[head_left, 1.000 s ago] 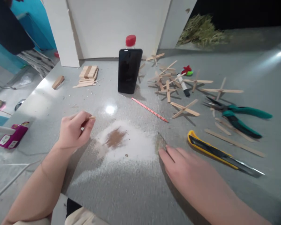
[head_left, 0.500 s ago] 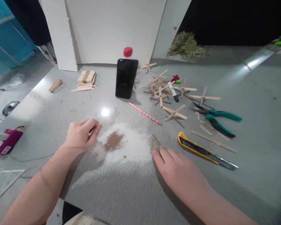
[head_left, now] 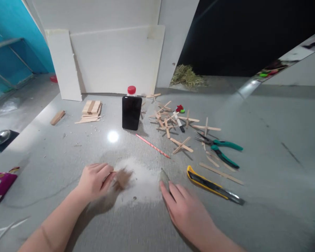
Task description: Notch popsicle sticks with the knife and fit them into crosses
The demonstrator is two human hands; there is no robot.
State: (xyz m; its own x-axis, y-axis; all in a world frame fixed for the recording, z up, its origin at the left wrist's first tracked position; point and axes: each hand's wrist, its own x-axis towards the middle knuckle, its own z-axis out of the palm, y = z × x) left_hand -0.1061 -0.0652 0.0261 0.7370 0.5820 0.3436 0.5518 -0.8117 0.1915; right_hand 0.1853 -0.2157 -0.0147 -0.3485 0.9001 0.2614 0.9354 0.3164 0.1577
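Note:
White powder (head_left: 144, 182) is spread on the grey table, with a brown patch (head_left: 123, 179) at its left side. My left hand (head_left: 96, 180) is closed at the left edge of the powder, pinching a small light piece of which only a tip shows beside the brown patch. My right hand (head_left: 185, 206) rests at the powder's right edge, its fingers against a thin, dull, see-through piece (head_left: 165, 176) that is hard to make out. A yellow and black utility knife (head_left: 212, 186) lies to the right of my right hand.
Beyond the powder are a red pencil (head_left: 152, 146), a black phone (head_left: 131, 113) against a red-capped bottle, and several crossed wooden sticks (head_left: 182, 145). Green-handled pliers (head_left: 222, 148) lie at right. Stacked sticks (head_left: 91, 107) and a wooden block (head_left: 57, 118) are at back left.
The camera view has shifted, so the table items appear lower and further left. My left hand is now lower over the table, closer to the brown patch. My right hand stays by the powder's right edge.

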